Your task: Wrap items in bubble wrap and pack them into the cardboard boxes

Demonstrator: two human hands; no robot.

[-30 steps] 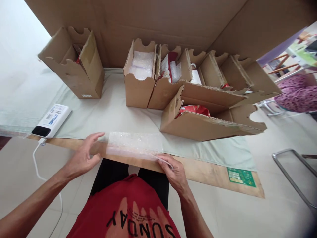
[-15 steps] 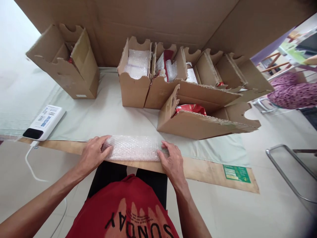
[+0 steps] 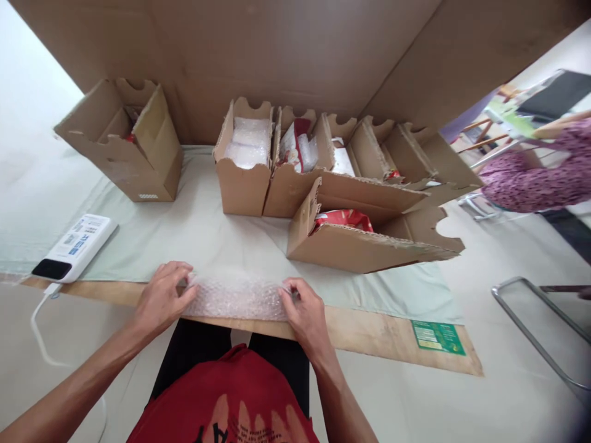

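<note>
Clearly, from the head view, the bubble wrap (image 3: 237,298) lies between the two hands, stretched sideways along the near edge of the tabletop (image 3: 364,329). The left hand (image 3: 166,295) pinches its left end between thumb and fingers; the right hand (image 3: 305,311) pinches its right end the same way. The wrap's lower side runs over the wooden strip at that edge, close to the person's lap; whether it overhangs is hard to tell.

Beyond the wrap, pale green cloth (image 3: 198,231) stretches back to a row of cardboard boxes, the nearest being the one with bubble-wrap pieces (image 3: 244,194). A long cardboard box (image 3: 339,252) with a red packet (image 3: 346,218) sits closer, just past the right hand, limiting room there. Leftward, cloth separates the left hand from a white device (image 3: 76,246) near the edge.
</note>
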